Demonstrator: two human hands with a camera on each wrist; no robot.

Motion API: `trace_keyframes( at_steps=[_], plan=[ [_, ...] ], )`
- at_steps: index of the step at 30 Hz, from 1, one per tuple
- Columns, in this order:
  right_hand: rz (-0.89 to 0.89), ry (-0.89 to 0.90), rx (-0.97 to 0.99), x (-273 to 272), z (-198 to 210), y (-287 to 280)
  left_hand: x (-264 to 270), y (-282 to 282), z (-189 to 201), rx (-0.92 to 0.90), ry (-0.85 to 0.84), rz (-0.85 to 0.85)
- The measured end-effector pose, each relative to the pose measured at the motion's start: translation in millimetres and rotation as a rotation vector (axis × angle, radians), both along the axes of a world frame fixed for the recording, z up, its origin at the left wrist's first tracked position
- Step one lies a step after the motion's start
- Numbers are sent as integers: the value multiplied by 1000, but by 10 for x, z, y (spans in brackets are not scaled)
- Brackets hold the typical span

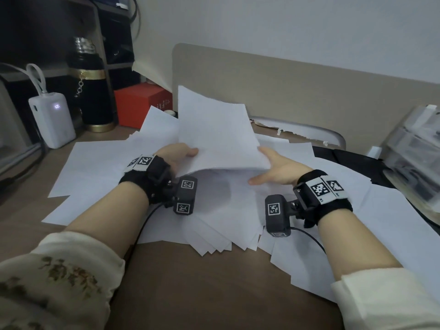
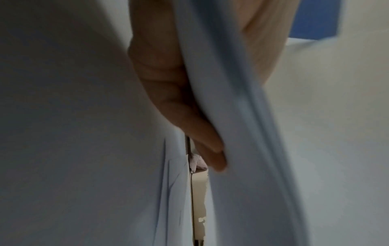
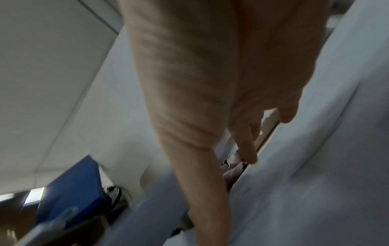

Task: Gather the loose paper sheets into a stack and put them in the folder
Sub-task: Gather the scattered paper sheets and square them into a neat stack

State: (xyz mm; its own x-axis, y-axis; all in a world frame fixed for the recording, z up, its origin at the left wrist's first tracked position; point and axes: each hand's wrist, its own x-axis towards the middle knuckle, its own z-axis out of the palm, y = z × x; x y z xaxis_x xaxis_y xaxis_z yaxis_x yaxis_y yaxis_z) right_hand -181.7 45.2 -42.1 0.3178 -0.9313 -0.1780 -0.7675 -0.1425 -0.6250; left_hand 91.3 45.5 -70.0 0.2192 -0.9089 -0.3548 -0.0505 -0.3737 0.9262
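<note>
Left hand (image 1: 177, 158): pinches sheaf (image 1: 219, 134)
Right hand (image 1: 279, 169): fingers under sheaf (grip unclear)
Risk: sagging, uneven sheaf fans and slips onto loose sheets (image 1: 95, 170) on desk (image 1: 214, 287)

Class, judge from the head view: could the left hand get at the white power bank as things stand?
Probably yes, though not at once. Only flat loose sheets lie between the left hand and the power bank, but that hand grips the raised bundle with the right hand.
</note>
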Motion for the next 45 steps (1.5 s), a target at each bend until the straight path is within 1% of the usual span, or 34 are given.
trace_keyframes(
  at_steps=[2,4,6,8,9,13,16,20,25,28,33,37,39,41,45],
  plan=[
    [-48,-34,-8,13,6,-74,-43,84,36,24,67,19],
    [-86,-15,-10,19,24,-115,-57,87,38,8,106,31],
    [-43,71,15,49,44,-105,-45,73,25,-6,178,53],
    [31,205,79,115,71,-66,-27,41,-3,-23,286,72],
    [59,242,89,162,82,-53,-19,47,-1,-25,336,81],
    [111,262,12,363,107,-94,-20,85,14,-19,451,91],
    [128,358,-25,473,115,-144,-38,112,32,-13,472,91],
    [174,484,2,579,100,-152,-48,126,38,-5,457,66],
    [211,579,-98,663,123,-87,-84,190,73,-11,444,62],
    [232,616,-110,700,116,-77,-83,199,82,-5,434,71],
    [231,742,-193,745,111,-90,-90,229,94,7,423,60],
    [168,748,-234,751,114,-115,-85,238,102,9,416,69],
    [119,711,-285,709,129,-122,-74,235,99,6,403,68],
    [28,584,-320,624,193,-81,-67,234,99,-4,395,67],
    [-246,235,-410,267,273,-22,-71,233,112,-41,422,77]
  ],
)
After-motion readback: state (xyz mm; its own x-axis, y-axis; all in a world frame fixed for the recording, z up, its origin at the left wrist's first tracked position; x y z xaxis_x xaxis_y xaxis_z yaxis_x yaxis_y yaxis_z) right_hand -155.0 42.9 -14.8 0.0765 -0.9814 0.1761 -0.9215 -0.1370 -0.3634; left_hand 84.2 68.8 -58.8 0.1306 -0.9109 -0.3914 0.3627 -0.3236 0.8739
